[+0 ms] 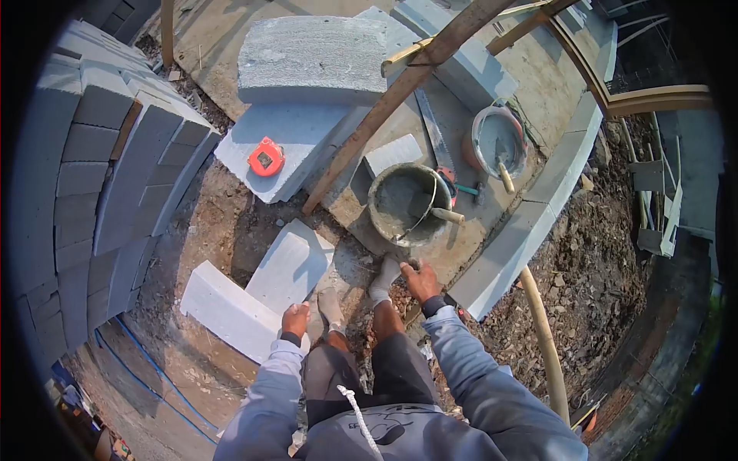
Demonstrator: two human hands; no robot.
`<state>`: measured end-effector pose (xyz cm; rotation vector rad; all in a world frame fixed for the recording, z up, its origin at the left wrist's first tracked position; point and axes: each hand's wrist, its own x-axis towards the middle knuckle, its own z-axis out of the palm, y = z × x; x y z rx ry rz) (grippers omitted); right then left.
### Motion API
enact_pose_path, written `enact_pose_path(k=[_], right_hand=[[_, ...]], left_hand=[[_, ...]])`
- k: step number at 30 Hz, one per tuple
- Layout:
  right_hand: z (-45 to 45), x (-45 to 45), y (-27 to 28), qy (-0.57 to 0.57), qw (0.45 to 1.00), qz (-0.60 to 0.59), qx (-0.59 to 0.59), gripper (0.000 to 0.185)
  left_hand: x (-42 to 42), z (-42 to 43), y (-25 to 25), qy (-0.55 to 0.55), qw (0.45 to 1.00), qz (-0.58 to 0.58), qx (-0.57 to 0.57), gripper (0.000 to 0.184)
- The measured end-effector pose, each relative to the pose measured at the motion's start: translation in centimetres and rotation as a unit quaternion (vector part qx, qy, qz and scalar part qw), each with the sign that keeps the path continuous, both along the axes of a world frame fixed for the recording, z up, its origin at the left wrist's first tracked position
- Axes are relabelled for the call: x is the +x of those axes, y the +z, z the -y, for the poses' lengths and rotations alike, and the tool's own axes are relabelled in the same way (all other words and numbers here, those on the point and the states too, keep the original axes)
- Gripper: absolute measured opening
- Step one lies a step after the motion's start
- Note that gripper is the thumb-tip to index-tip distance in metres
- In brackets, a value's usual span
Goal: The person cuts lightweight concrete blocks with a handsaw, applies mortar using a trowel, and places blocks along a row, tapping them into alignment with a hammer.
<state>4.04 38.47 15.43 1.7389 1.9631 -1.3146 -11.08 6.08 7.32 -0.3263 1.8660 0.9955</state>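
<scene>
My left hand [296,319] is low in front of me with its fingers curled closed, and I see nothing in it. It is over the near end of a pale lightweight block [231,311]; I cannot tell whether they touch. A second block [288,265] lies beside that one. My right hand [420,282] reaches forward, its fingers loosely bent and a little apart, holding nothing visible. It is just short of a mortar bucket [378,219]. The bucket holds grey mortar [403,201], and a trowel with a wooden handle [447,216] rests across its rim.
A second bucket [470,150] with a trowel handle [506,178], a handsaw [434,134] and a hammer [478,192] lie ahead. A red tape measure [266,157] sits on a block. A slanting wooden post [361,142] crosses ahead. Stacked blocks [84,142] stand left; a low block wall [523,230] runs right.
</scene>
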Motion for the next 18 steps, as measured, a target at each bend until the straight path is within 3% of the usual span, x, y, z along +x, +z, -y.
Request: enact_pose_path(k=[3, 7, 9, 12, 18], right_hand=[[3.7, 2.1, -1.9, 0.009, 1.0, -0.012, 0.004, 0.05], [5.6, 3.6, -1.8, -0.004, 0.984, -0.04, 0.172, 0.049], [4.5, 3.5, 0.1, -0.084, 0.989, -0.036, 0.114, 0.046], [3.5, 4.7, -1.9, -0.095, 0.986, -0.038, 0.133, 0.046], [0.7, 6.4, -6.2, -0.183, 0.983, 0.002, -0.022, 0.052]], left_hand=[[-3.9, 0.0, 1.6, -0.017, 0.999, -0.04, -0.021, 0.028], [-7.8, -1.8, 1.0, -0.121, 0.99, -0.067, -0.02, 0.029], [-8.0, -4.8, 1.6, -0.151, 0.986, -0.068, -0.009, 0.029], [-7.1, -9.7, 2.4, -0.217, 0.974, -0.067, 0.016, 0.031], [-2.6, -16.5, 1.2, -0.343, 0.938, 0.01, -0.056, 0.035]])
